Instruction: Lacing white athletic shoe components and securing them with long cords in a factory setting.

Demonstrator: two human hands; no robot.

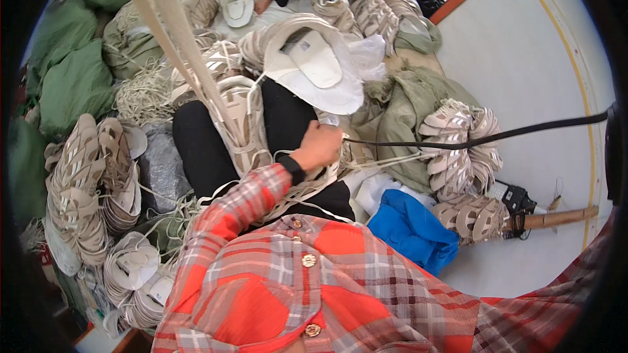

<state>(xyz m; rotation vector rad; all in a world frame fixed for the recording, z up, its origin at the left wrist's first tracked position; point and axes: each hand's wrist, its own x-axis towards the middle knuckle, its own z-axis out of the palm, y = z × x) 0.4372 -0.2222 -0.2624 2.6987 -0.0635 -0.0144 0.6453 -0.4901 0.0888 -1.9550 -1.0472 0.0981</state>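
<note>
My left hand (pixel 320 144), a black band on its wrist, is closed in front of my right thigh. What its fingers hold is hidden. A black cord (pixel 451 145) runs from beside this fist to the right rim; whether the hand grips it I cannot tell. A beige shoe upper (pixel 247 114) stands between my knees. Long flat beige laces (pixel 186 59) rise from it to the top rim. Past my right knee lies a stack of uppers (pixel 317 62), white lining showing. Loose pale laces (pixel 383 165) stretch rightward below the fist. My right hand is out of view.
Bundled uppers (pixel 85 189) lie at left, others (pixel 461 144) at right. Green sacks (pixel 72 72) and a lace heap (pixel 150 91) fill the far left. A blue cloth (pixel 415 229) lies by my right hip. A pole (pixel 556 217) sticks out nearby. Another person's hand (pixel 263 1) shows at the top.
</note>
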